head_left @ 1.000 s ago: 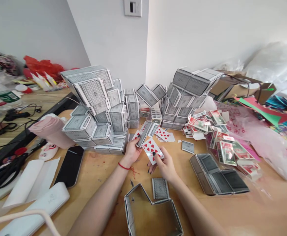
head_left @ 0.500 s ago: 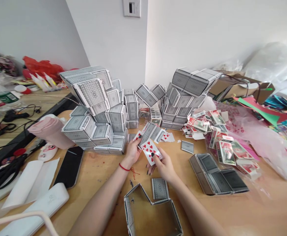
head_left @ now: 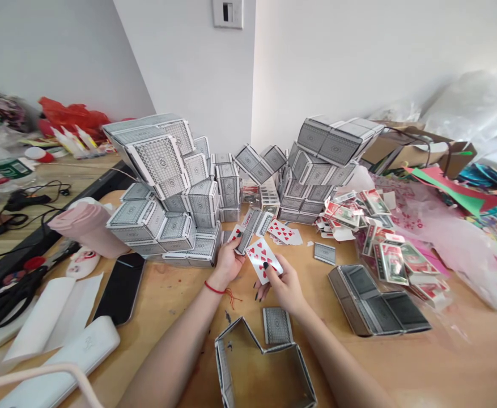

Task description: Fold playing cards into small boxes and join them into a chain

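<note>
My left hand (head_left: 229, 263) is closed on folded playing cards (head_left: 254, 222), their grey patterned backs showing, with a red heart face by the thumb. A heart playing card (head_left: 257, 249) is pinched in my right hand (head_left: 288, 288), thumb on its face. Its upper left corner is close to the cards in my left hand; whether they touch I cannot tell. Below my hands stands an open frame built of folded cards (head_left: 223, 362), and a card lying back up (head_left: 277, 326) rests against its notch. Beyond them, loose heart cards (head_left: 285, 232) lie face up.
Stacked card blocks rise at the left (head_left: 160, 164) and right (head_left: 333, 141). An open card box (head_left: 361, 309) stands at the right, near a heap of red card packs (head_left: 393, 263). Leftward are a phone (head_left: 120, 289), a white power bank (head_left: 67, 362), scissors (head_left: 18, 292) and a pink cup (head_left: 89, 226).
The folded cards in my left hand have turned more upright and drawn slightly left, uncovering more of the heart cards behind. My right hand and its card have barely moved.
</note>
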The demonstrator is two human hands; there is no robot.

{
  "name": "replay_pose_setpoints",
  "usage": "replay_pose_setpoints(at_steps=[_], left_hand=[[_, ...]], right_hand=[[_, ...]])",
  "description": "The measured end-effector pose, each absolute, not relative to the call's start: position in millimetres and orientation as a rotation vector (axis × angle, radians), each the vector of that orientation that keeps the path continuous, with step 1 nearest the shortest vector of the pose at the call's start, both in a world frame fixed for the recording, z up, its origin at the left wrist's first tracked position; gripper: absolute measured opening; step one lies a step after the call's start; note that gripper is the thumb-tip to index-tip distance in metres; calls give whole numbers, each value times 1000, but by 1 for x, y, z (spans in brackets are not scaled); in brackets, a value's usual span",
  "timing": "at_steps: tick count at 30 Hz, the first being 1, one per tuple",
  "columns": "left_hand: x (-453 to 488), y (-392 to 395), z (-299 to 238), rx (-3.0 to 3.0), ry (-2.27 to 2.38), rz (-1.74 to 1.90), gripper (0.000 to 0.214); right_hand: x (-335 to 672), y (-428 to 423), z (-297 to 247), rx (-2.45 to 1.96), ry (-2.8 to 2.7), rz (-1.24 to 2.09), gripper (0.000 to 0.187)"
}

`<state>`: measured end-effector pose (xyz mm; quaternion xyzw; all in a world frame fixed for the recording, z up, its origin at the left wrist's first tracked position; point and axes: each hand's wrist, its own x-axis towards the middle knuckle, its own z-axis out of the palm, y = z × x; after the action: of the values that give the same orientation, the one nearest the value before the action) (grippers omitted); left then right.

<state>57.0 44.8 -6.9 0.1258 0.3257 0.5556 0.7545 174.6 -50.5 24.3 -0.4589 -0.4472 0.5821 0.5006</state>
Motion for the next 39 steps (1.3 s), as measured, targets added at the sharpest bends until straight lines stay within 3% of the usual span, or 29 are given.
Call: replay_pose_setpoints(at_steps=[39], left_hand=[[60, 39, -4, 467, 755, 1260, 14]], right_hand=[[175, -49, 22, -1156, -1113, 1413, 30]])
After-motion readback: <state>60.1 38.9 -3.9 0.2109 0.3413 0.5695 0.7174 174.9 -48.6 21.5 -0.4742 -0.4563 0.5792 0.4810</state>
